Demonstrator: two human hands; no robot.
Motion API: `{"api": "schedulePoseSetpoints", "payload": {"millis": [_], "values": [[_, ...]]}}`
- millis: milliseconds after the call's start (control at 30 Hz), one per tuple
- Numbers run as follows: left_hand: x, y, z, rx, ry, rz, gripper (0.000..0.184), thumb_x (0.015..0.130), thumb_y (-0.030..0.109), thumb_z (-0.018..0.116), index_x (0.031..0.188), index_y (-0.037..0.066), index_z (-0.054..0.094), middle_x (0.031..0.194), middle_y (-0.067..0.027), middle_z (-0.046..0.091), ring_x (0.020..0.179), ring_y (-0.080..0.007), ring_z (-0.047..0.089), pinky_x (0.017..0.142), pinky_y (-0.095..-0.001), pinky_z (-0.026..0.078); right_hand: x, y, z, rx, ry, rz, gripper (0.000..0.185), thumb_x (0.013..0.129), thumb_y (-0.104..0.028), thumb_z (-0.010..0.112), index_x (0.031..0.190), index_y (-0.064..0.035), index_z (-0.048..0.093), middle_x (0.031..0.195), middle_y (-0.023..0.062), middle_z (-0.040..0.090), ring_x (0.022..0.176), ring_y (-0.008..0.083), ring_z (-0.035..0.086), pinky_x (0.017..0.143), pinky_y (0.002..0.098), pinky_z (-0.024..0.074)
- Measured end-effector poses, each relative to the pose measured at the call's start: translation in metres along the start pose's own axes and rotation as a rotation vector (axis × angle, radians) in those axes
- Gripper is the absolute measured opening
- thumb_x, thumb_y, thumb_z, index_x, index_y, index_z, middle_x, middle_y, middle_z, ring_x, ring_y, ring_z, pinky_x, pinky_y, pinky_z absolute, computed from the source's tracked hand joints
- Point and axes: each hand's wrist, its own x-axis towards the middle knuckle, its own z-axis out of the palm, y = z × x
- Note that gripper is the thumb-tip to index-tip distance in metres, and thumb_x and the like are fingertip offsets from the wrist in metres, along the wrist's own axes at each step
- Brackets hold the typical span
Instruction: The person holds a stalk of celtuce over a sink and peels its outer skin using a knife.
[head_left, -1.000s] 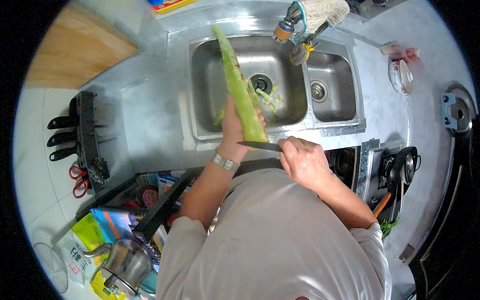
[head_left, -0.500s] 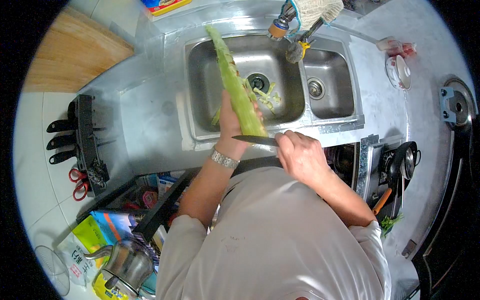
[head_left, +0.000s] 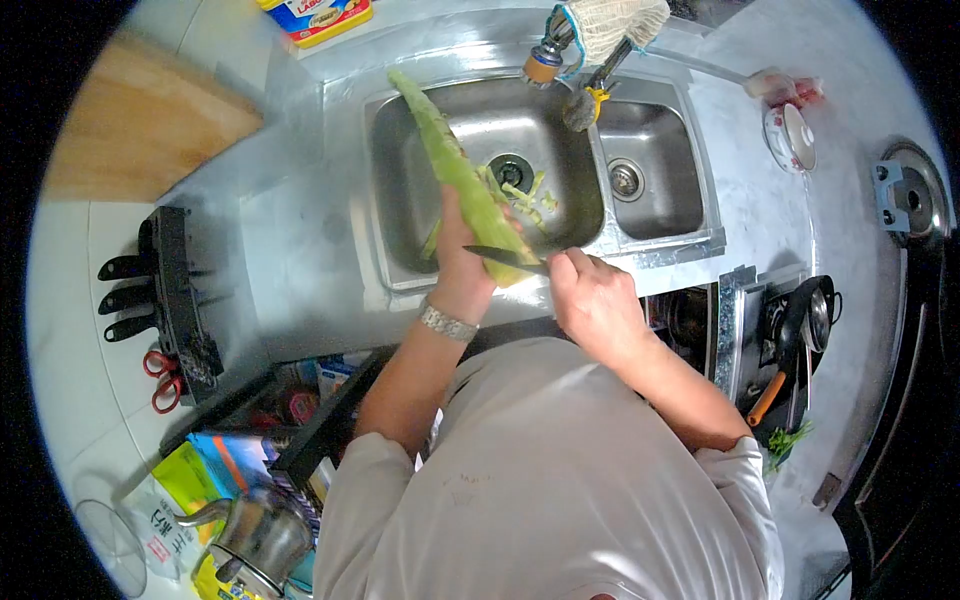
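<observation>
A long, pale green celtuce stalk slants over the large sink basin, its narrow end far and left. My left hand, with a metal-band watch on the wrist, is closed around its lower part from the left. My right hand grips a knife, its handle hidden in the fist. The dark blade points left and crosses the stalk close to its thick near end. Green peel strips lie around the drain in the basin.
A faucet and a cloth hang over the double sink. On the left are a knife rack with red scissors and a wooden board. Below stand an open drawer and a metal kettle.
The blade has moved slightly up the stalk from its near end, and the cut end now shows below it. The stalk's far tip has shifted left. The whole view has turned slightly.
</observation>
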Motion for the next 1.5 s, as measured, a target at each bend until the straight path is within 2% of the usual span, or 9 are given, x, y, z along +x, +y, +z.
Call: {"api": "schedulePoseSetpoints", "payload": {"millis": [400, 467, 567, 733, 933, 1000, 1100, 1300, 1500], "values": [[-0.007, 0.005, -0.001, 0.003, -0.073, 0.018, 0.054, 0.098, 0.056, 0.044, 0.112, 0.006, 0.059, 0.08, -0.0072, 0.062, 0.066, -0.019, 0.062, 0.059, -0.0323, 0.054, 0.021, 0.018, -0.002, 0.077, -0.054, -0.187, 0.011, 0.08, -0.006, 0.059, 0.084, -0.0035, 0.049, 0.074, 0.0127, 0.06, 0.068, 0.0297, 0.066, 0.057, 0.0409, 0.0537], [-0.014, 0.009, -0.002, 0.001, -0.1, -0.085, 0.049, 0.099, 0.057, 0.039, 0.108, 0.012, 0.055, 0.081, -0.0069, 0.06, 0.066, -0.0198, 0.06, 0.059, -0.0335, 0.053, 0.017, 0.013, -0.005, 0.076, -0.074, -0.17, 0.011, 0.08, -0.006, 0.059, 0.083, -0.0034, 0.049, 0.074, 0.0128, 0.06, 0.069, 0.0298, 0.067, 0.058, 0.0409, 0.0538], [-0.006, -0.002, -0.006, -0.029, -0.05, 0.014, 0.054, 0.098, 0.056, 0.044, 0.113, 0.006, 0.059, 0.081, -0.006, 0.063, 0.065, -0.0184, 0.062, 0.059, -0.0318, 0.055, 0.02, 0.019, 0.002, 0.058, -0.08, -0.165, 0.011, 0.079, -0.006, 0.059, 0.083, -0.0033, 0.049, 0.074, 0.0132, 0.06, 0.069, 0.0297, 0.067, 0.057, 0.041, 0.0539], [-0.002, -0.001, -0.008, -0.015, -0.042, 0.007, 0.055, 0.097, 0.057, 0.045, 0.114, 0.006, 0.058, 0.082, -0.006, 0.063, 0.068, -0.0186, 0.061, 0.06, -0.0334, 0.054, 0.026, 0.02, 0.013, 0.002, -0.069, -0.168, 0.011, 0.078, -0.007, 0.058, 0.084, -0.0035, 0.05, 0.075, 0.0135, 0.061, 0.067, 0.0292, 0.067, 0.055, 0.0405, 0.0539], [0.003, -0.002, -0.015, -0.047, -0.08, 0.025, 0.052, 0.098, 0.056, 0.044, 0.113, 0.008, 0.058, 0.086, -0.0054, 0.063, 0.073, -0.0184, 0.062, 0.059, -0.0331, 0.054, 0.033, 0.018, 0.021, -0.014, -0.097, -0.094, 0.015, 0.075, -0.002, 0.056, 0.087, -0.0025, 0.049, 0.08, 0.0142, 0.06, 0.075, 0.0309, 0.067, 0.062, 0.0405, 0.0546], [0.004, 0.0, -0.013, -0.059, -0.076, 0.044, 0.051, 0.098, 0.055, 0.044, 0.113, 0.008, 0.058, 0.087, -0.0053, 0.063, 0.073, -0.0184, 0.062, 0.058, -0.033, 0.054, 0.036, 0.021, 0.026, -0.035, -0.036, -0.145, 0.01, 0.08, -0.007, 0.056, 0.086, -0.0036, 0.05, 0.075, 0.0128, 0.062, 0.067, 0.0292, 0.068, 0.055, 0.0394, 0.0544], [0.001, 0.004, -0.009, -0.059, 0.004, 0.037, 0.051, 0.099, 0.054, 0.043, 0.113, 0.008, 0.058, 0.086, -0.0058, 0.063, 0.074, -0.0179, 0.062, 0.056, -0.0331, 0.054, 0.038, 0.021, 0.028, -0.04, -0.068, -0.154, 0.01, 0.079, -0.007, 0.057, 0.086, -0.0039, 0.05, 0.075, 0.0128, 0.062, 0.067, 0.0292, 0.068, 0.055, 0.0392, 0.0548], [-0.006, 0.016, -0.011, 0.005, -0.047, -0.03, 0.053, 0.099, 0.055, 0.042, 0.116, 0.007, 0.057, 0.083, -0.007, 0.062, 0.066, -0.0197, 0.061, 0.054, -0.0338, 0.056, 0.03, 0.024, 0.014, -0.053, -0.111, -0.13, 0.011, 0.079, -0.007, 0.057, 0.086, -0.0038, 0.05, 0.076, 0.0126, 0.063, 0.068, 0.0284, 0.068, 0.056, 0.0391, 0.0547], [0.003, -0.001, -0.013, 0.004, 0.0, 0.051, 0.058, 0.095, 0.061, 0.044, 0.117, 0.009, 0.057, 0.08, -0.0082, 0.062, 0.061, -0.0205, 0.063, 0.051, -0.0325, 0.055, 0.052, 0.023, 0.032, -0.04, -0.03, -0.133, 0.013, 0.081, -0.01, 0.059, 0.088, -0.0044, 0.05, 0.076, 0.0124, 0.062, 0.067, 0.0282, 0.068, 0.055, 0.0388, 0.0544]]}}
